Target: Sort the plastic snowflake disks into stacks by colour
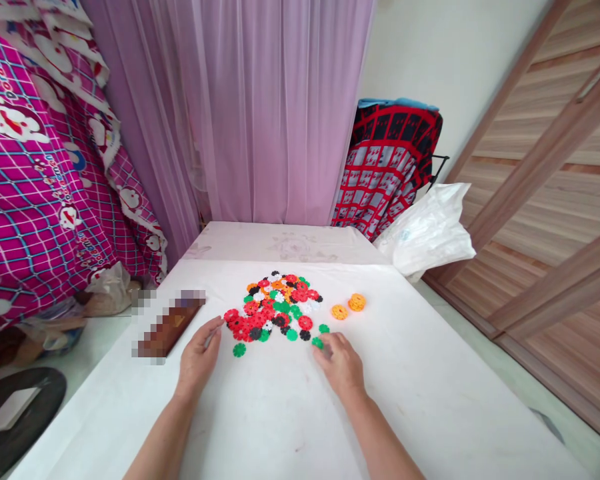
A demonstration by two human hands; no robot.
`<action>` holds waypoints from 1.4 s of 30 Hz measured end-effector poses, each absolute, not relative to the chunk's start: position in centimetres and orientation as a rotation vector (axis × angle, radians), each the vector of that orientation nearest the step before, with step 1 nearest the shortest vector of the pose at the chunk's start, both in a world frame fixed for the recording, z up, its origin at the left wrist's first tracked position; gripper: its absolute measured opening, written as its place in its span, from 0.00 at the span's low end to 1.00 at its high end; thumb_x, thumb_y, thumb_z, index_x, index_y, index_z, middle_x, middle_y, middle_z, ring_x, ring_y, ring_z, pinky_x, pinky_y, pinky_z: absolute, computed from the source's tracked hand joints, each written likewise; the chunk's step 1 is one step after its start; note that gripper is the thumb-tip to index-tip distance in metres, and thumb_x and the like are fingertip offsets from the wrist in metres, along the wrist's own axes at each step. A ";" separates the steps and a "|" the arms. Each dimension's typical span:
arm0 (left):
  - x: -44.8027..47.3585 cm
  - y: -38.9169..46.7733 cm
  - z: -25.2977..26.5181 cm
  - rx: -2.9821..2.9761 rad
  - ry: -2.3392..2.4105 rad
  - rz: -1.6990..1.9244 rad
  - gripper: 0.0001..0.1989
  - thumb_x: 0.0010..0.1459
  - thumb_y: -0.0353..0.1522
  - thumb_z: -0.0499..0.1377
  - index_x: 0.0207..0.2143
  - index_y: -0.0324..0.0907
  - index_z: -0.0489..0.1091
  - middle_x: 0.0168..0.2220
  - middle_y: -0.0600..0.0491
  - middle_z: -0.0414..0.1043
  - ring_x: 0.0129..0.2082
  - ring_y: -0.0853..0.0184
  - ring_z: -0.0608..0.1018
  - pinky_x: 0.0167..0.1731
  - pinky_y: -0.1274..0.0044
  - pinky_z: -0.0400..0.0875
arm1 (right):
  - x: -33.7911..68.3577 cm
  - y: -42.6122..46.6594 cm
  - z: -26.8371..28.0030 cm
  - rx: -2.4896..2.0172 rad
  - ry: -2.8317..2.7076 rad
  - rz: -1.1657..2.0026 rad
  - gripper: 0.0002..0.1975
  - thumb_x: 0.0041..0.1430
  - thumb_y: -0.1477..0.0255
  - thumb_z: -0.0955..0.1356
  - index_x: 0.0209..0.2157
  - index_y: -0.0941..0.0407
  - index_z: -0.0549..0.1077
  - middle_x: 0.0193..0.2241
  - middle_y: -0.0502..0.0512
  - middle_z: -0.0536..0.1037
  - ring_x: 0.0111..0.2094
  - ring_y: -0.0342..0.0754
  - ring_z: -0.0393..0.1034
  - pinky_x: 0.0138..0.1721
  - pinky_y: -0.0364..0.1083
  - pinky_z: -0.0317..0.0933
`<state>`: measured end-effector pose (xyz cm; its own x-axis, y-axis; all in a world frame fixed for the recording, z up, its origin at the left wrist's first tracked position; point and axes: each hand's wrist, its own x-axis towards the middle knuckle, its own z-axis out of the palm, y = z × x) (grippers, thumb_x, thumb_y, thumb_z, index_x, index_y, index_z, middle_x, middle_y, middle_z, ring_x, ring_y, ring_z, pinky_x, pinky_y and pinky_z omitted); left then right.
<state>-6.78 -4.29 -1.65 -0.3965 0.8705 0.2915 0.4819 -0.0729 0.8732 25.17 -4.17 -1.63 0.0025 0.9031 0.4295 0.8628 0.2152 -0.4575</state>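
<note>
A loose pile of snowflake building discs [281,305] in red, green, orange, black and white lies on the white table. My left hand [200,352] is at the pile's left edge, thumb and fingers apart, its fingertips beside the red discs [244,327]. A single green disc [239,350] lies just right of it. At the pile's right front, my right hand [342,363] pinches another green disc [317,343] between thumb and fingers. One more green disc [324,329] lies just beyond those fingertips.
Orange discs are stacked [357,302] right of the pile, beside a smaller orange group [339,312]. A brown box [180,327], partly pixelated, lies at the table's left. A white plastic bag [430,230] stands past the right far corner. Purple curtains [280,113] hang behind.
</note>
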 end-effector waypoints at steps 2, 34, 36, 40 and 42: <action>-6.8 -4.3 -1.6 1.460 1.828 1.463 0.20 0.54 0.45 0.54 0.43 0.45 0.75 0.50 0.49 0.76 0.52 0.59 0.76 0.59 0.65 0.64 | 26.9 -2.9 -1.6 -1.721 -1.733 0.084 0.10 0.57 0.65 0.66 0.38 0.54 0.75 0.33 0.52 0.75 0.33 0.46 0.69 0.36 0.43 0.59; -6.5 -4.4 -1.0 1.474 1.799 1.442 0.19 0.54 0.43 0.55 0.43 0.46 0.76 0.51 0.50 0.76 0.53 0.60 0.75 0.59 0.65 0.64 | 22.3 -2.8 1.0 -1.473 -2.096 -0.071 0.10 0.57 0.67 0.69 0.41 0.51 0.77 0.40 0.55 0.75 0.41 0.49 0.67 0.44 0.46 0.60; -6.5 -4.4 -0.9 1.481 1.802 1.439 0.19 0.54 0.43 0.55 0.43 0.46 0.76 0.50 0.50 0.76 0.53 0.60 0.75 0.59 0.65 0.64 | 21.2 -2.8 1.4 -1.500 -2.171 -0.036 0.12 0.54 0.66 0.71 0.41 0.52 0.78 0.41 0.56 0.74 0.42 0.51 0.66 0.44 0.48 0.60; -6.4 -4.4 -0.9 1.494 1.814 1.456 0.18 0.54 0.43 0.55 0.42 0.46 0.76 0.49 0.50 0.77 0.52 0.60 0.76 0.58 0.66 0.65 | 20.2 -2.5 1.4 -1.583 -2.214 0.025 0.08 0.55 0.67 0.70 0.37 0.52 0.78 0.40 0.56 0.74 0.41 0.52 0.66 0.44 0.49 0.60; -6.4 -4.4 -0.9 1.503 1.817 1.458 0.18 0.54 0.43 0.55 0.42 0.46 0.76 0.49 0.50 0.77 0.51 0.60 0.77 0.57 0.66 0.66 | 20.0 -2.2 1.3 -1.605 -2.196 0.051 0.06 0.55 0.69 0.70 0.35 0.52 0.78 0.38 0.55 0.74 0.40 0.50 0.66 0.44 0.48 0.60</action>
